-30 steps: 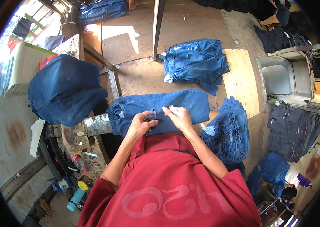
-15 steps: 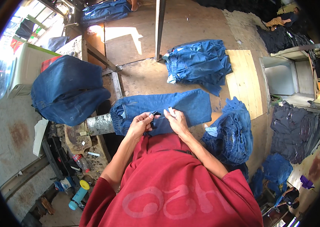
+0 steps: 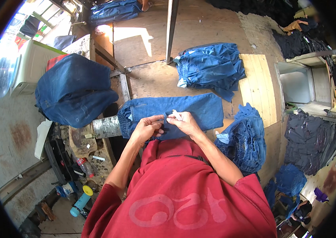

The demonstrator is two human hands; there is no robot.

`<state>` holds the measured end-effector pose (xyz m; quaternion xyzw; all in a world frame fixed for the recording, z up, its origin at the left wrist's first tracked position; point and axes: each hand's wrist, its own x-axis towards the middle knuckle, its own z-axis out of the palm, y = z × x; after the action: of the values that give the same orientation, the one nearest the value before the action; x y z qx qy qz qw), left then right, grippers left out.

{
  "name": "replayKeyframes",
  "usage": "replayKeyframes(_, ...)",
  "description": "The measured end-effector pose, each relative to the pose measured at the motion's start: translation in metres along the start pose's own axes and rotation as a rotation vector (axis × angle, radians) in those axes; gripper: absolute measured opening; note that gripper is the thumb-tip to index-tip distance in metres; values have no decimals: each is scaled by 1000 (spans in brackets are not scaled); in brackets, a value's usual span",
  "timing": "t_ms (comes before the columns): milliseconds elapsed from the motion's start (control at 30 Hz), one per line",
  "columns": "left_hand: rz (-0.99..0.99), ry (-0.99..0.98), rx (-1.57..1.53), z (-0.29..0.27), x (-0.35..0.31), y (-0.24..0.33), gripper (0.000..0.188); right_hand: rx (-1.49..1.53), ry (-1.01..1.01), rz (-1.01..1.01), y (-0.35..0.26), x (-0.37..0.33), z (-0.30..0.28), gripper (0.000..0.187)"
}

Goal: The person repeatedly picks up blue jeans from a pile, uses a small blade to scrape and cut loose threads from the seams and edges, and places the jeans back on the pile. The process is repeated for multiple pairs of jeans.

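A folded pair of blue denim trousers [image 3: 199, 111] with a gathered waistband lies across in front of me, and both my hands are over it. Closed in a pinch, my left hand [image 3: 146, 127] has its index fingertip at a small dark-blue strip [image 3: 165, 116]; whatever else is between its fingers is hidden. My right hand [image 3: 187, 124] grips a small white stick [image 3: 177, 115], chalk-like in shape, and its fingertips meet the same strip. The two hands nearly touch.
A large dark-blue denim bundle [image 3: 74, 91] sits at the left. Denim piles lie beyond [image 3: 211, 67] and to the right [image 3: 243, 141]. A metal post [image 3: 170, 31] rises from the wooden surface. Dark garments [image 3: 310, 139] are heaped far right; a turquoise bottle [image 3: 80, 204] stands lower left.
My hands have come closer together over the trousers. The small black item earlier at my left fingers no longer shows; the dark-blue strip now stands between both hands' fingertips.
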<state>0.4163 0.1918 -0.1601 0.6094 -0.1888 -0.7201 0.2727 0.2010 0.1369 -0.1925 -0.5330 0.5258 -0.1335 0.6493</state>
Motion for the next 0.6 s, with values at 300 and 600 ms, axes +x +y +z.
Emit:
replayKeyframes(300,682,397,893,-15,5,6,26,92,-3,60,20,17,6,35)
replayKeyframes(600,933,450,1045,-11,9,-1,24,32,21,75,23,26,17,34)
